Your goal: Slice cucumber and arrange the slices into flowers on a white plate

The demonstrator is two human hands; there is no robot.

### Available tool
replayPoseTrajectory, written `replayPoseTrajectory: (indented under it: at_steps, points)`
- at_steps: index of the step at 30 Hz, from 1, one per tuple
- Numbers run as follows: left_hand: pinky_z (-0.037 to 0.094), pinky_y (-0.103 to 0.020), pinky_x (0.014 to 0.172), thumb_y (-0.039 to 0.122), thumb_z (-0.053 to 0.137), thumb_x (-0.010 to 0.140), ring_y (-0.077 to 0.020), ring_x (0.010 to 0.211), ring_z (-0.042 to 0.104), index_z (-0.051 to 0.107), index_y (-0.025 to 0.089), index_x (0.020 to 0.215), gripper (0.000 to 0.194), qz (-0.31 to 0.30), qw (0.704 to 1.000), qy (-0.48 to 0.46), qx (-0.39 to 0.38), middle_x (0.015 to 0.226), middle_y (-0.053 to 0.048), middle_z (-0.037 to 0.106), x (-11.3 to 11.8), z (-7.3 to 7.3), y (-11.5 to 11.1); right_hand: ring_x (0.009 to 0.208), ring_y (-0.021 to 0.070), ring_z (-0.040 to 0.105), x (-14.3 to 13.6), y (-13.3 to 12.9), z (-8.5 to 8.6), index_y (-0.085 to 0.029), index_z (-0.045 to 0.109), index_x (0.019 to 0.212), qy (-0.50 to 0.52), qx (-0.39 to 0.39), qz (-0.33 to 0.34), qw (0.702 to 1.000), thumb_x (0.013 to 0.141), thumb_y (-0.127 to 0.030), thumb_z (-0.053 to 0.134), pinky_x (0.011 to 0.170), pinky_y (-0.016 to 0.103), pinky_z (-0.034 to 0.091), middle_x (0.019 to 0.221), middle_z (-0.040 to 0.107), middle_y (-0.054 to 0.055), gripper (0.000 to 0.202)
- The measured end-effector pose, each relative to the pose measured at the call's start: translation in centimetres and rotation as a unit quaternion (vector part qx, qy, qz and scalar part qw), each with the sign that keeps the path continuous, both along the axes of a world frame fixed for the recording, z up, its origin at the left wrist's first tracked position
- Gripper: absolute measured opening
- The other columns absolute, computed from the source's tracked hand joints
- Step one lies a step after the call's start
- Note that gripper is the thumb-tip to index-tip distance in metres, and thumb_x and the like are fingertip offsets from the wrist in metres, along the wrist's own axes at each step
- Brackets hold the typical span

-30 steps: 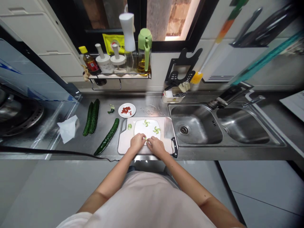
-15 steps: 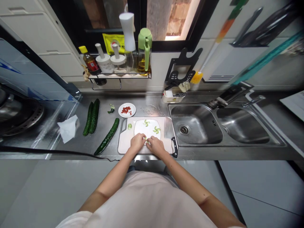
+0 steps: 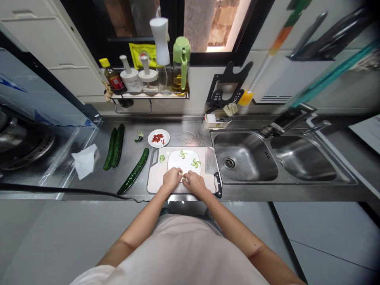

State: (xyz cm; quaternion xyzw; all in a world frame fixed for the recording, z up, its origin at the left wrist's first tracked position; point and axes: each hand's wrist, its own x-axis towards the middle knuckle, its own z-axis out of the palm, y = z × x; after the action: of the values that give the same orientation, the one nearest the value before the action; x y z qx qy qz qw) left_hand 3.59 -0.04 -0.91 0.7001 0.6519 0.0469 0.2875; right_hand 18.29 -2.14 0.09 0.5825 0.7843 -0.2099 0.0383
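Cucumber slices (image 3: 195, 163) lie on the white plate at the centre of the frame, some set out as small curved fans. Largest of all, the steel table (image 3: 132, 152) runs across the middle of the picture and carries everything. On it, just left of the sink (image 3: 246, 158), the cutting board (image 3: 156, 178) gives a flat base; the knife (image 3: 218, 184) lies along its right side, and I would keep the right wrist clear of it. Next comes the plate (image 3: 175, 162) on the board, best held steady while fingers work at its lower edge.

Both hands, left (image 3: 171, 178) and right (image 3: 194, 181), meet there. Each grip is drawn in, thumb and fingers near together around bits of green; whether either truly pinches a piece or only nudges it, I cannot tell.

Smaller again, the upper fan (image 3: 182, 154) and the right fan (image 3: 196, 161) make good patterns to copy: slices meeting at one point, all curving one way, gaps even. A light touch should suit such thin pieces, one hand pinning the centre while the other turns the outer tips. Smallest, the green piece (image 3: 182, 174) at the fingertips wants its inner end settled first.
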Motion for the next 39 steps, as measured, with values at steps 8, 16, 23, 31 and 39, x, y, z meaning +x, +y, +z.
replayPoseTrajectory:
  at_steps: [8, 16, 23, 31, 39]
  points:
    - [0.042, -0.026, 0.075, 0.03, 0.055, 0.085, -0.0177, 0.09, 0.06, 0.067, 0.026, 0.105, 0.023, 0.014, 1.0, -0.026, -0.005, 0.095, -0.003, 0.066, -0.2, 0.0, 0.1, 0.093, 0.0167, 0.056, 0.7, 0.3, -0.6, -0.022, 0.062, 0.113, 0.042, 0.019, -0.022, 0.999, 0.095, -0.037, 0.043, 0.071, 0.024, 0.036, 0.105, 0.062, 0.007, 0.03]
    - [0.042, -0.026, 0.074, 0.03, 0.054, 0.085, -0.0176, 0.089, 0.06, 0.067, 0.025, 0.103, 0.023, 0.022, 0.999, -0.032, 0.02, 0.094, -0.003, 0.066, -0.2, 0.0, 0.0, 0.088, 0.0156, 0.057, 0.7, 0.1, -0.8, -0.022, 0.065, 0.104, 0.055, 0.04, -0.023, 0.997, 0.095, -0.034, 0.043, 0.068, 0.024, 0.035, 0.1, 0.062, 0.006, 0.027]
    - [0.041, -0.025, 0.074, 0.03, 0.054, 0.085, -0.0163, 0.086, 0.06, 0.069, 0.024, 0.097, 0.02, 0.053, 0.995, -0.066, 0.06, 0.092, -0.002, 0.067, -0.7, -0.3, -0.3, 0.084, 0.0147, 0.057, 1.0, -0.2, -0.6, -0.022, 0.066, 0.097, 0.095, 0.076, -0.054, 0.991, 0.095, -0.031, 0.043, 0.067, 0.023, 0.035, 0.092, 0.063, 0.004, 0.025]
    - [0.037, -0.024, 0.069, 0.03, 0.052, 0.086, -0.0155, 0.081, 0.059, 0.069, 0.022, 0.09, 0.019, 0.176, 0.975, -0.073, 0.115, 0.09, -0.003, 0.069, -4.2, -0.7, 0.3, 0.079, 0.014, 0.058, 2.0, -1.2, -0.3, -0.022, 0.066, 0.091, 0.192, 0.115, -0.09, 0.97, 0.094, -0.03, 0.042, 0.071, 0.023, 0.039, 0.086, 0.063, 0.003, 0.026]
    - [0.036, -0.025, 0.068, 0.035, 0.052, 0.087, -0.0176, 0.082, 0.06, 0.069, 0.023, 0.098, 0.023, 0.252, 0.963, -0.04, 0.09, 0.093, -0.005, 0.07, -7.1, -0.9, 1.6, 0.082, 0.0166, 0.058, 3.1, -1.8, 0.0, -0.021, 0.066, 0.091, 0.202, 0.12, -0.108, 0.966, 0.093, -0.031, 0.04, 0.076, 0.025, 0.041, 0.086, 0.063, 0.005, 0.027]
